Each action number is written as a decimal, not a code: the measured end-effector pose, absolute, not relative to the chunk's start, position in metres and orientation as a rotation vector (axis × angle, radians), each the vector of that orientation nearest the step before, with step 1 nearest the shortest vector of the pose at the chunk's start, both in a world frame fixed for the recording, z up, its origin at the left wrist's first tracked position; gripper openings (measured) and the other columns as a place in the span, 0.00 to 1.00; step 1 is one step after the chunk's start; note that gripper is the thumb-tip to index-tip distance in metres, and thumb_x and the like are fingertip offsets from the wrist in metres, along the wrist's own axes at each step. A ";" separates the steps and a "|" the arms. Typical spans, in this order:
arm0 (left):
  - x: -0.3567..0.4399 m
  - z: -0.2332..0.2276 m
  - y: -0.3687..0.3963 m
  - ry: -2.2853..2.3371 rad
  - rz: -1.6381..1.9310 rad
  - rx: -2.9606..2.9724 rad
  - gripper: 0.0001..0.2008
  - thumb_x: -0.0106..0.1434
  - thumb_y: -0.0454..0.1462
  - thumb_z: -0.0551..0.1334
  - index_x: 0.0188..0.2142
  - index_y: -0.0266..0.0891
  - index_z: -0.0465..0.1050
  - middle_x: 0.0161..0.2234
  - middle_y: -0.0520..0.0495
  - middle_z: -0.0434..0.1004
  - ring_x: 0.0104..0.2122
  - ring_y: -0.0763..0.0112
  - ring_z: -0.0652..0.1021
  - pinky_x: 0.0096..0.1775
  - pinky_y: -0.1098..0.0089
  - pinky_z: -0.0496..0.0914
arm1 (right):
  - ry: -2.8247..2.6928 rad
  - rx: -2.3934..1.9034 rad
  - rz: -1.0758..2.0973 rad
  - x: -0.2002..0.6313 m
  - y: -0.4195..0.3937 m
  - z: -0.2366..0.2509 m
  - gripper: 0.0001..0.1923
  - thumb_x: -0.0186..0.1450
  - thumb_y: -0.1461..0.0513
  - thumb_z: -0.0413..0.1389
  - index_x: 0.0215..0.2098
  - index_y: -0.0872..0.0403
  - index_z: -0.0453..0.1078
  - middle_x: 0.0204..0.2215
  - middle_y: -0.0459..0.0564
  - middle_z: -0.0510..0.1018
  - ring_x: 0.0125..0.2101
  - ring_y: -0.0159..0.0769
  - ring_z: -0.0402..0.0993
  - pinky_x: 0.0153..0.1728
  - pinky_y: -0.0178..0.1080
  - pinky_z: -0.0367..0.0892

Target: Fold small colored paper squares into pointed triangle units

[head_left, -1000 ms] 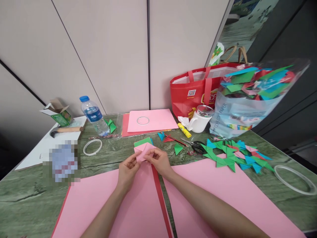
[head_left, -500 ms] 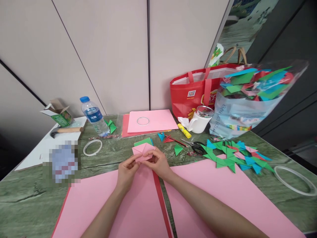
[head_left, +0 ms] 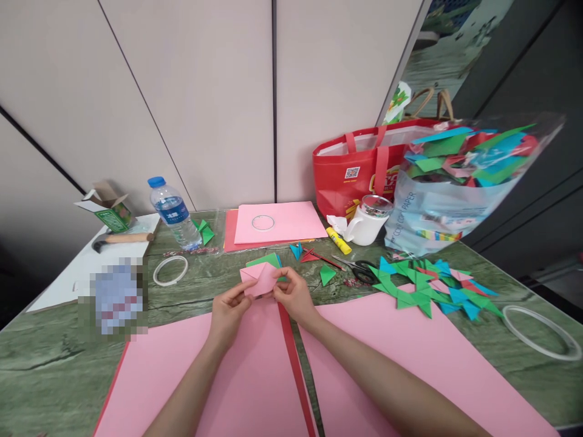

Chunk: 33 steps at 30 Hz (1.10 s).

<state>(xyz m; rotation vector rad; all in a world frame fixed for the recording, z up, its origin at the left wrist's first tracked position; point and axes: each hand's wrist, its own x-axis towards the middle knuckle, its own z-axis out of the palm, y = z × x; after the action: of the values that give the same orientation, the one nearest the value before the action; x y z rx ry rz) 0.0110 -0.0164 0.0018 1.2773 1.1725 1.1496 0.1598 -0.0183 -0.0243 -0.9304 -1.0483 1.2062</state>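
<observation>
A small folded piece of pink paper (head_left: pixel 260 279) is held up between both hands, with crease lines on its left part. My left hand (head_left: pixel 231 312) pinches its lower left edge between thumb and fingers. At its right edge, my right hand (head_left: pixel 294 297) grips it with thumb and forefinger. Just behind it lies a small stack of green and blue paper squares (head_left: pixel 266 261), partly covered by the pink piece. Below the hands spread large pink sheets (head_left: pixel 246 370), with a red edge showing along one side.
Scissors (head_left: pixel 362 271), a glue stick (head_left: pixel 339 241), a white mug (head_left: pixel 367 224) and folded paper stars (head_left: pixel 419 285) lie to the right. Behind stand a red bag (head_left: pixel 337 176) and a plastic bag of folded paper (head_left: pixel 437 212). A water bottle (head_left: pixel 175 215) and hammer (head_left: pixel 122 239) are left.
The right part of the pink paper now shows a smooth face instead of creased folds. My right fingers have shifted to its right edge, and my left hand has moved slightly left.
</observation>
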 end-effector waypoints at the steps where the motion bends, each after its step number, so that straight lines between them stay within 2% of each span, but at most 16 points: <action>1: 0.009 0.003 -0.015 1.181 1.151 1.273 0.15 0.45 0.33 0.63 0.36 0.37 0.76 0.20 0.54 0.68 0.21 0.76 0.66 0.24 0.76 0.60 | -1.048 -0.943 1.195 0.160 -0.018 -0.024 0.11 0.50 0.67 0.50 0.33 0.52 0.58 0.21 0.41 0.69 0.20 0.30 0.70 0.24 0.34 0.68; 4: 0.003 0.006 -0.011 1.191 1.105 1.253 0.15 0.45 0.31 0.61 0.35 0.36 0.76 0.23 0.50 0.74 0.24 0.72 0.70 0.26 0.75 0.63 | -1.053 -0.941 1.125 0.162 -0.021 -0.019 0.08 0.51 0.67 0.48 0.31 0.53 0.61 0.28 0.46 0.72 0.26 0.32 0.71 0.26 0.33 0.67; 7: -0.002 0.009 -0.008 1.213 1.054 1.303 0.16 0.44 0.30 0.59 0.35 0.36 0.76 0.28 0.47 0.77 0.26 0.70 0.73 0.26 0.75 0.65 | -1.082 -0.911 1.095 0.164 -0.024 -0.012 0.07 0.53 0.67 0.47 0.30 0.54 0.64 0.35 0.48 0.73 0.34 0.34 0.71 0.32 0.34 0.67; 10: -0.004 0.014 -0.007 1.239 1.054 1.441 0.15 0.43 0.28 0.56 0.30 0.37 0.77 0.33 0.46 0.78 0.31 0.66 0.75 0.30 0.73 0.67 | -1.113 -0.956 1.121 0.164 -0.026 -0.008 0.08 0.57 0.63 0.47 0.30 0.54 0.67 0.35 0.49 0.73 0.33 0.34 0.70 0.31 0.34 0.67; 13: -0.002 0.016 -0.007 1.216 1.092 1.524 0.13 0.44 0.29 0.56 0.27 0.38 0.78 0.36 0.45 0.77 0.37 0.63 0.74 0.35 0.70 0.67 | -1.176 -1.004 1.089 0.163 -0.024 -0.010 0.07 0.55 0.62 0.52 0.32 0.54 0.68 0.31 0.48 0.74 0.29 0.33 0.70 0.29 0.34 0.66; 16: 0.002 0.018 -0.010 1.162 1.179 1.491 0.13 0.46 0.32 0.59 0.33 0.38 0.76 0.42 0.43 0.74 0.42 0.62 0.72 0.37 0.70 0.67 | -1.235 -1.010 1.060 0.162 -0.021 -0.015 0.06 0.53 0.64 0.54 0.30 0.55 0.70 0.27 0.48 0.74 0.27 0.32 0.69 0.30 0.34 0.66; 18: 0.005 0.020 -0.012 1.153 1.221 1.406 0.18 0.48 0.34 0.61 0.41 0.38 0.73 0.44 0.44 0.72 0.41 0.64 0.72 0.36 0.71 0.67 | -1.240 -1.014 1.015 0.163 -0.020 -0.018 0.05 0.53 0.64 0.54 0.28 0.55 0.70 0.27 0.48 0.74 0.28 0.32 0.69 0.30 0.34 0.65; 20: 0.006 0.022 -0.014 1.168 1.215 1.315 0.22 0.50 0.36 0.62 0.46 0.39 0.69 0.41 0.45 0.74 0.37 0.68 0.72 0.35 0.72 0.66 | -1.245 -1.020 0.954 0.164 -0.019 -0.018 0.05 0.54 0.65 0.53 0.27 0.55 0.71 0.28 0.48 0.73 0.30 0.33 0.69 0.31 0.34 0.65; 24: 0.007 0.021 -0.016 1.163 1.120 1.287 0.20 0.49 0.38 0.63 0.44 0.37 0.71 0.28 0.50 0.74 0.25 0.74 0.69 0.27 0.75 0.63 | -1.310 -1.033 0.869 0.165 -0.020 -0.016 0.09 0.55 0.68 0.51 0.29 0.53 0.72 0.30 0.48 0.73 0.33 0.34 0.69 0.35 0.36 0.65; 30: 0.004 0.011 -0.012 1.100 1.185 1.122 0.15 0.48 0.38 0.64 0.37 0.35 0.75 0.15 0.57 0.62 0.18 0.80 0.60 0.21 0.78 0.55 | -1.427 -0.964 0.986 0.163 -0.024 -0.014 0.19 0.52 0.72 0.46 0.35 0.51 0.72 0.33 0.47 0.71 0.33 0.32 0.68 0.31 0.33 0.65; 33: 0.003 0.010 -0.010 1.090 1.177 1.117 0.17 0.48 0.38 0.64 0.39 0.36 0.74 0.15 0.58 0.58 0.17 0.81 0.58 0.20 0.78 0.52 | -1.454 -0.938 1.020 0.162 -0.025 -0.014 0.17 0.52 0.72 0.49 0.35 0.51 0.72 0.34 0.47 0.70 0.32 0.31 0.68 0.31 0.33 0.65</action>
<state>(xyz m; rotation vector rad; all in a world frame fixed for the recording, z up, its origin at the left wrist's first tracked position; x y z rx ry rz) 0.0031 -0.0105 0.0097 1.1172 1.0897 1.1769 0.1621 -0.0253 -0.0138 -0.9384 -1.4540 1.0198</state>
